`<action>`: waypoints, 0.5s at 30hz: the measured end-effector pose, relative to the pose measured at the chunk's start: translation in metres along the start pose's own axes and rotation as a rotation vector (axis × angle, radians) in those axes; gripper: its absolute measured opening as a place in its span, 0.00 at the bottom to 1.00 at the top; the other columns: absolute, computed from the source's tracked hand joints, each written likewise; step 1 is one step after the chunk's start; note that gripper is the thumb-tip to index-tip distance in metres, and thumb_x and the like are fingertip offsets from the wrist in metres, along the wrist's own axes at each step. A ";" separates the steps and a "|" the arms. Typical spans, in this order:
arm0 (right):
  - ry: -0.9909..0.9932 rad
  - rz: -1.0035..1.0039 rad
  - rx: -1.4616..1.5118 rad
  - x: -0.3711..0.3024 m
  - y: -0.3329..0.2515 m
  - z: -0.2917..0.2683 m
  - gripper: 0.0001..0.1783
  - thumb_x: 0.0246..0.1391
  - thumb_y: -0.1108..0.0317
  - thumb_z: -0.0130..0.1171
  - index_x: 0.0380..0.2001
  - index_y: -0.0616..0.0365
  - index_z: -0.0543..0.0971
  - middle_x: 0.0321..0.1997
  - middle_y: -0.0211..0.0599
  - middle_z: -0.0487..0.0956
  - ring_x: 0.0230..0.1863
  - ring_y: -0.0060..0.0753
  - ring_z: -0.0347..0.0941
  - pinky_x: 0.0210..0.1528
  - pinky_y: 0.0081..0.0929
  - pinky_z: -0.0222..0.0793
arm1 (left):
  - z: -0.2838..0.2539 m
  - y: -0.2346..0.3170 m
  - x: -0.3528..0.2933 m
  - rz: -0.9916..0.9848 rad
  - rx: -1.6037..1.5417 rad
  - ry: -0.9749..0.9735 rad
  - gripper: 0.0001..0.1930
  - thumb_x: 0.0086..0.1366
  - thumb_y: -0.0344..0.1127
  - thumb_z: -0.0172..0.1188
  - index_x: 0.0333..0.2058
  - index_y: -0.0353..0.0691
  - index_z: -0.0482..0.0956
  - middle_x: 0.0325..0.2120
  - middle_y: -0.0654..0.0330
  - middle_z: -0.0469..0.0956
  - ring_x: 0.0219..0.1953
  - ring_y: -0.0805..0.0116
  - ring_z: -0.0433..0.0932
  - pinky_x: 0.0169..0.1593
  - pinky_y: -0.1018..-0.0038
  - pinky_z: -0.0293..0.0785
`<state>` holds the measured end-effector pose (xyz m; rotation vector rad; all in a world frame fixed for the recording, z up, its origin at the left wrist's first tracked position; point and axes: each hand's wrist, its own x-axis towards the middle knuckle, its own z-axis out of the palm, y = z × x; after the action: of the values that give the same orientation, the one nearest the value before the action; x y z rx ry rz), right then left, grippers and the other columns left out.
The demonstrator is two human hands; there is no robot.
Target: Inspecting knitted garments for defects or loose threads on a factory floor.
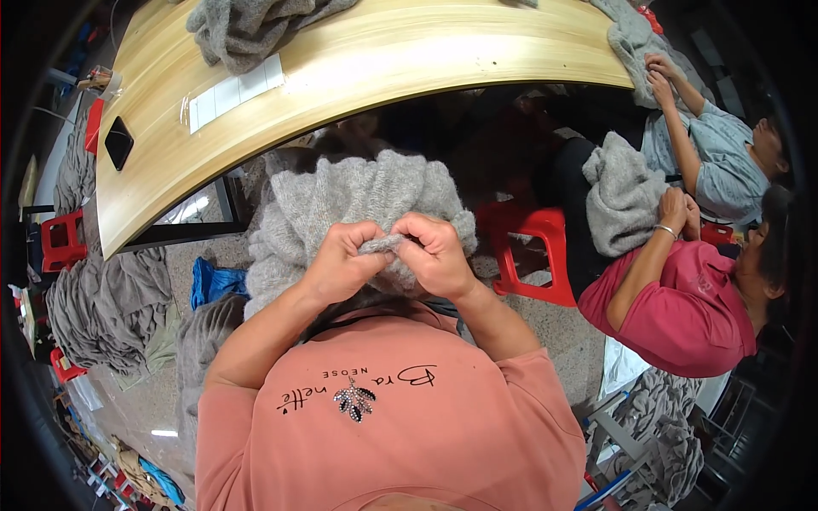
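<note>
A bunched grey knitted garment (341, 192) lies over my lap, its thick folds fanned out toward the table. My left hand (348, 260) pinches a rolled edge of the knit between thumb and fingers. Close beside it, my right hand (433, 253) grips the same edge, thumb pressed down on it. A short stretch of that edge shows between the two hands. Whether a needle or thread is in my fingers is too small to make out.
Ahead curves a wooden table (409, 51) with a grey knit pile (247, 34), a white paper strip (237, 92) and a black phone (118, 142). Right of me stand a red stool (537, 247) and two seated people handling grey knits. More knits (111, 298) are heaped at left.
</note>
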<state>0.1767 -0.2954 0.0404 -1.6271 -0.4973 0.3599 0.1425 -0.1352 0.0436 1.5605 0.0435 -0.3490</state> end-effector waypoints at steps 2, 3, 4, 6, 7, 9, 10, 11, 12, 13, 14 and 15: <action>0.034 -0.094 -0.036 -0.002 0.002 0.001 0.05 0.40 0.81 0.48 0.24 0.65 0.72 0.21 0.30 0.69 0.22 0.18 0.62 0.23 0.17 0.57 | 0.001 0.004 -0.002 -0.033 -0.084 0.003 0.02 0.47 0.24 0.57 0.23 0.34 0.75 0.17 0.69 0.73 0.22 0.85 0.66 0.24 0.85 0.62; 0.034 -0.092 -0.035 -0.001 0.001 0.000 0.05 0.40 0.81 0.48 0.24 0.65 0.72 0.21 0.30 0.69 0.22 0.18 0.62 0.23 0.17 0.57 | 0.002 0.007 -0.003 -0.064 -0.168 0.004 0.03 0.47 0.23 0.57 0.24 0.35 0.76 0.19 0.70 0.73 0.23 0.85 0.67 0.25 0.86 0.62; 0.016 -0.067 -0.009 0.001 -0.002 -0.003 0.04 0.40 0.79 0.51 0.25 0.65 0.72 0.22 0.30 0.69 0.23 0.18 0.63 0.24 0.17 0.58 | 0.002 0.009 -0.002 -0.066 -0.167 0.004 0.03 0.47 0.23 0.57 0.24 0.35 0.76 0.19 0.70 0.73 0.23 0.85 0.67 0.25 0.86 0.62; 0.000 -0.041 0.017 0.001 -0.007 -0.007 0.05 0.40 0.78 0.54 0.25 0.64 0.72 0.23 0.31 0.69 0.24 0.18 0.63 0.25 0.16 0.59 | 0.000 0.014 0.001 -0.086 -0.198 0.068 0.03 0.48 0.23 0.56 0.24 0.35 0.76 0.20 0.67 0.74 0.22 0.83 0.69 0.26 0.85 0.65; 0.052 -0.049 -0.027 0.000 -0.008 -0.009 0.07 0.38 0.76 0.58 0.25 0.64 0.72 0.24 0.30 0.69 0.25 0.18 0.64 0.26 0.15 0.60 | -0.004 0.014 0.004 -0.087 -0.202 0.066 0.03 0.48 0.23 0.56 0.24 0.35 0.76 0.20 0.67 0.74 0.22 0.83 0.69 0.26 0.85 0.65; 0.143 -0.030 -0.180 -0.004 -0.017 -0.020 0.16 0.31 0.72 0.66 0.28 0.64 0.73 0.26 0.33 0.72 0.27 0.20 0.67 0.29 0.15 0.64 | -0.020 0.015 0.009 -0.088 -0.355 0.223 0.03 0.49 0.23 0.54 0.23 0.33 0.76 0.19 0.63 0.75 0.21 0.81 0.71 0.25 0.83 0.67; 0.138 -0.026 -0.180 -0.008 -0.014 -0.030 0.16 0.31 0.72 0.66 0.28 0.64 0.73 0.26 0.33 0.72 0.27 0.20 0.67 0.29 0.15 0.64 | -0.027 0.018 0.011 -0.091 -0.360 0.226 0.03 0.49 0.23 0.54 0.23 0.33 0.76 0.19 0.63 0.75 0.21 0.81 0.71 0.25 0.83 0.67; 0.069 -0.067 -0.322 -0.014 -0.011 -0.040 0.18 0.30 0.72 0.66 0.29 0.64 0.73 0.27 0.35 0.73 0.27 0.22 0.69 0.29 0.17 0.64 | -0.033 0.025 0.013 -0.060 -0.467 0.289 0.03 0.49 0.22 0.53 0.23 0.33 0.76 0.19 0.62 0.75 0.21 0.80 0.71 0.26 0.83 0.67; -0.002 -0.108 -0.462 -0.019 -0.007 -0.049 0.19 0.29 0.72 0.66 0.30 0.65 0.74 0.27 0.37 0.74 0.27 0.24 0.71 0.29 0.18 0.65 | -0.037 0.027 0.013 -0.029 -0.574 0.353 0.04 0.48 0.21 0.52 0.23 0.32 0.76 0.19 0.61 0.76 0.21 0.79 0.72 0.26 0.83 0.67; -0.062 -0.020 -0.468 -0.026 -0.003 -0.055 0.17 0.31 0.76 0.62 0.31 0.65 0.75 0.29 0.41 0.76 0.28 0.30 0.73 0.31 0.19 0.67 | -0.041 0.025 0.011 -0.030 -0.577 0.348 0.04 0.48 0.21 0.52 0.23 0.32 0.76 0.19 0.61 0.76 0.21 0.79 0.72 0.26 0.83 0.67; -0.059 -0.017 -0.472 -0.031 0.001 -0.053 0.17 0.31 0.76 0.62 0.31 0.65 0.75 0.29 0.41 0.76 0.28 0.30 0.73 0.31 0.19 0.67 | -0.045 0.021 0.010 0.015 -0.538 0.336 0.04 0.48 0.21 0.52 0.22 0.32 0.75 0.20 0.61 0.75 0.21 0.80 0.71 0.26 0.84 0.66; 0.026 -0.032 -0.367 -0.036 0.005 -0.050 0.15 0.33 0.78 0.60 0.32 0.65 0.75 0.30 0.42 0.77 0.29 0.32 0.74 0.32 0.20 0.67 | -0.045 0.019 0.010 0.061 -0.499 0.324 0.04 0.47 0.21 0.51 0.22 0.32 0.75 0.20 0.62 0.75 0.21 0.80 0.70 0.26 0.84 0.65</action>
<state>0.1720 -0.3573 0.0395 -1.9730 -0.5942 0.2310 0.1654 -0.0932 0.0588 1.1060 0.3117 -0.0254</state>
